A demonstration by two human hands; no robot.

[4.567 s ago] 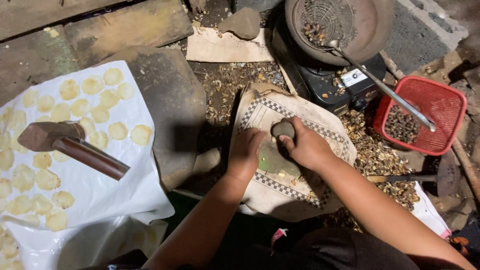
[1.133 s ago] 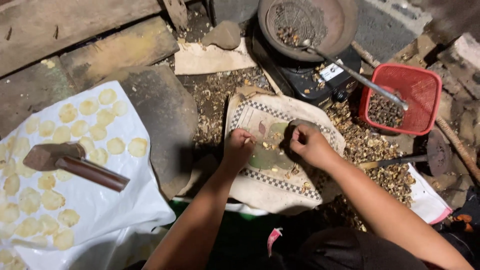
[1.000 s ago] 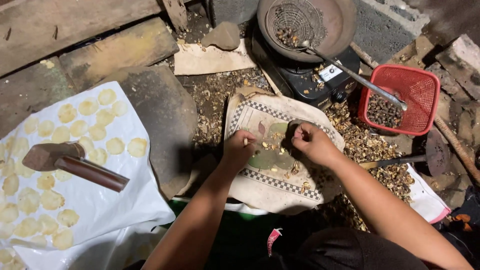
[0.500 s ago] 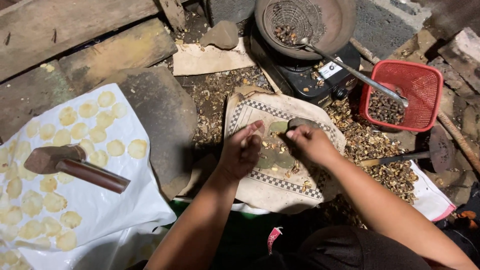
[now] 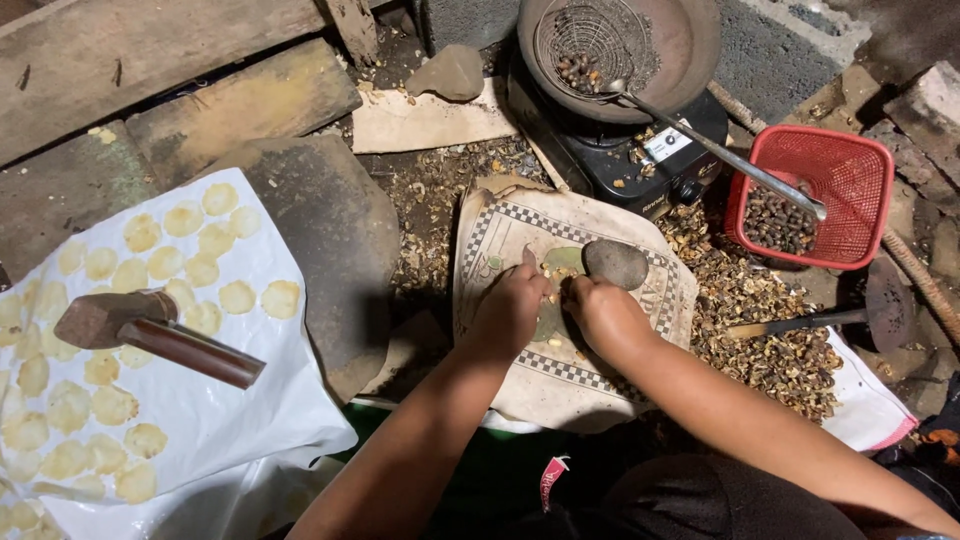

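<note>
My left hand [image 5: 510, 305] and my right hand [image 5: 600, 312] meet over a flat greenish slab [image 5: 562, 262] lying on a checker-edged cloth [image 5: 640, 300]. Their fingertips come together at small pale kernel pieces [image 5: 553, 272] on the slab. My left hand's fingers are pinched around one of these pieces. My right hand's fingers are curled down, and what they hold is hidden. A rounded grey stone [image 5: 616, 263] rests on the cloth just beyond my right hand, touching or nearly touching its knuckles.
Left: a white sheet [image 5: 215, 420] with several flattened pale discs [image 5: 238, 297] and a wooden mallet [image 5: 150, 333]. Behind: a dark pan [image 5: 700, 45] on a black stove [image 5: 640, 165] with a wire skimmer [image 5: 590, 50]. Right: a red basket [image 5: 855, 175] of nuts, shell litter [image 5: 770, 340], a knife [image 5: 800, 322].
My right hand has come off the grey stone, which now lies uncovered beside it. Both hands have drawn closer together over the slab.
</note>
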